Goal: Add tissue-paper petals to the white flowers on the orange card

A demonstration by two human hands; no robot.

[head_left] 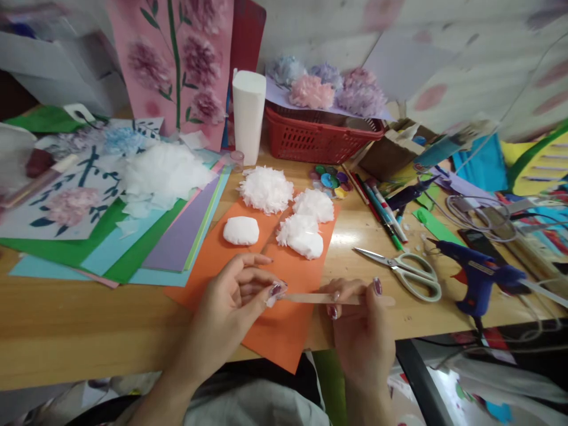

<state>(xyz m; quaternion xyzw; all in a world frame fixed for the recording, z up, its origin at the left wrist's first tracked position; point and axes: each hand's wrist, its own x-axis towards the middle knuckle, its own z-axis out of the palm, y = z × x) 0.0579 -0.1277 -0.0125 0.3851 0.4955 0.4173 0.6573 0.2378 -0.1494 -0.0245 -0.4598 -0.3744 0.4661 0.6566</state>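
My left hand (235,305) pinches a tiny white bit of tissue at one end of a thin wooden stick (319,299). My right hand (359,322) grips the same stick near its other end and holds it level above the orange paper (222,260). On that sheet lie several white tissue flowers (266,189) and a smooth white tissue wad (241,231). Both hands hover over the near edge of the wooden table (66,319).
Scissors (406,269) and a blue glue gun (477,275) lie right of my hands, with pens (377,204) beyond. A red basket (317,136), white paper roll (247,115), stacked coloured paper (168,242) and pink flower artwork (177,65) sit behind.
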